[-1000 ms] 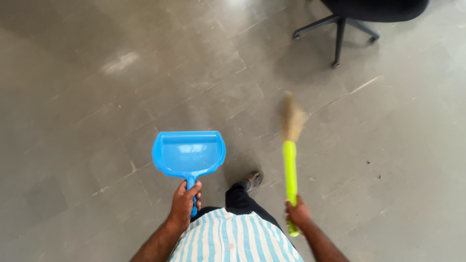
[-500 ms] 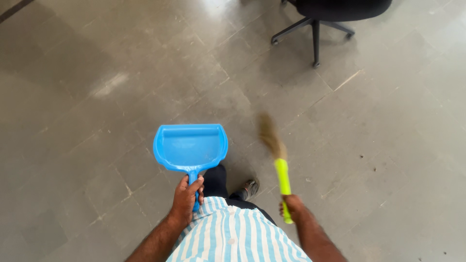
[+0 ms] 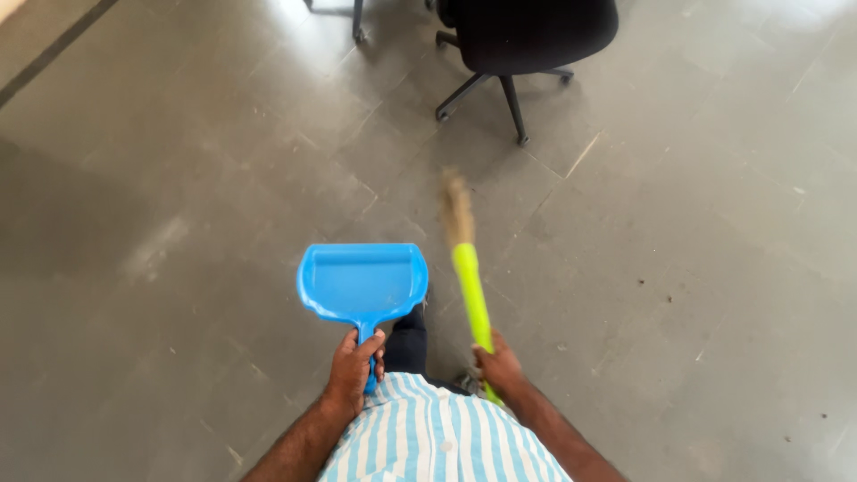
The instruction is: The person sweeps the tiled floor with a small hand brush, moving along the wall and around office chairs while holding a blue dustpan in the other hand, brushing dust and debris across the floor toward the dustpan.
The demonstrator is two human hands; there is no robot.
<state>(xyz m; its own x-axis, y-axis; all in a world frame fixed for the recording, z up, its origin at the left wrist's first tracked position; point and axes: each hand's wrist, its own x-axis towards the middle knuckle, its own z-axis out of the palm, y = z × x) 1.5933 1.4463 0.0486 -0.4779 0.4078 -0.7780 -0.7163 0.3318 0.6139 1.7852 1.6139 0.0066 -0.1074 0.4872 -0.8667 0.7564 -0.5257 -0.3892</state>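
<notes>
Your left hand [image 3: 354, 368] is wrapped tight around the handle of a blue dustpan [image 3: 362, 282]. You hold the dustpan up in the air in front of you, with its wide open side pointing away from you and its flat bottom facing up. It hangs above the gray floor [image 3: 178, 178] and does not touch it.

Just to the right of the dustpan, one dark trouser leg [image 3: 409, 344] shows between your two hands. Below it is your striped shirt [image 3: 437, 442], blue and white.

Your right hand [image 3: 498, 366] is closed around the bright green handle of a broom [image 3: 471, 290]. The broom points away from you, and its brown bristles look blurry at the far end. The broom is near the dustpan, but the two do not touch.

Farther off, past the tip of the broom, a black chair [image 3: 531, 40] on wheels stands on the floor. Small dark specks lie on the floor on the right side.
</notes>
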